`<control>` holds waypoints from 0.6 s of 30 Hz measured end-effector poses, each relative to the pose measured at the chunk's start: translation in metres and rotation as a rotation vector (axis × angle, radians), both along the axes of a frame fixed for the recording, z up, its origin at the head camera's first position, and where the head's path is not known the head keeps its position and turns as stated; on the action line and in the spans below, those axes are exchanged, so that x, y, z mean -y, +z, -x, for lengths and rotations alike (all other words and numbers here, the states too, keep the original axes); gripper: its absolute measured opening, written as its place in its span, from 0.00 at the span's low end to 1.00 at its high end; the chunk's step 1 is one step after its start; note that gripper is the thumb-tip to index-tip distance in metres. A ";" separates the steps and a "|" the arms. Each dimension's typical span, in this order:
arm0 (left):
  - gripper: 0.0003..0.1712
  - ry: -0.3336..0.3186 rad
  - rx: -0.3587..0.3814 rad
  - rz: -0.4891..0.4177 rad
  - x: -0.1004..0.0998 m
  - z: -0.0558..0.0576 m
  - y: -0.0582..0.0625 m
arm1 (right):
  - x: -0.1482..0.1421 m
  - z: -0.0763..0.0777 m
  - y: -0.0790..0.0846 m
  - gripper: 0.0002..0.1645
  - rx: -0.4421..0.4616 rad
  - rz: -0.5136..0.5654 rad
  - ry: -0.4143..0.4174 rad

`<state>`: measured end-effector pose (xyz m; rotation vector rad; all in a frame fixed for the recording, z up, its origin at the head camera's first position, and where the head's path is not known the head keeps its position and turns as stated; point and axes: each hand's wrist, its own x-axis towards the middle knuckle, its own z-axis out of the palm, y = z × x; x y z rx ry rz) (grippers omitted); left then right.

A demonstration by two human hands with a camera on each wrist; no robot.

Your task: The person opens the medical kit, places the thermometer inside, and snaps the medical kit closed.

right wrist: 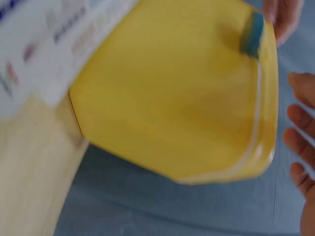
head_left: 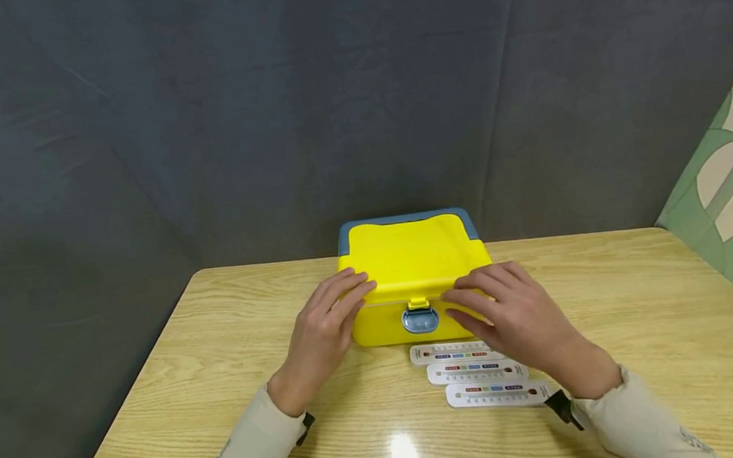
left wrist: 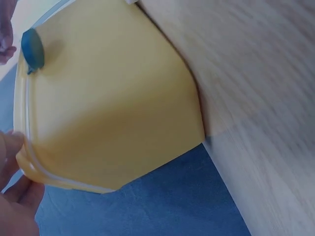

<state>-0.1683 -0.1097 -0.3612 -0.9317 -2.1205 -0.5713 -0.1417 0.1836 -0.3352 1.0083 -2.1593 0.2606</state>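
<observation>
A yellow box with a blue-grey handle stands on the table, its lid down. At the middle of its front, the blue-grey latch sticks outward. My left hand holds the lid's front left corner, with the thumb at the rim and fingers around the corner. My right hand is over the front right corner with fingers spread and relaxed; in the right wrist view its fingers stand apart from the lid and hold nothing.
Three white thermometers lie in front of the box: a back one, a middle one and a front one, partly under my right forearm. Behind the wooden table hangs a dark cloth. A green patterned surface borders the right.
</observation>
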 end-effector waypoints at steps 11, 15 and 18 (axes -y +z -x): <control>0.24 -0.014 0.168 -0.112 0.014 0.005 0.001 | -0.038 0.006 0.020 0.27 0.148 0.101 -0.267; 0.26 -0.033 0.253 -0.183 0.019 0.007 0.000 | -0.042 0.006 0.022 0.30 0.247 0.078 -0.318; 0.26 -0.051 0.293 -0.222 0.020 0.008 -0.001 | -0.044 0.005 0.022 0.30 0.276 0.056 -0.308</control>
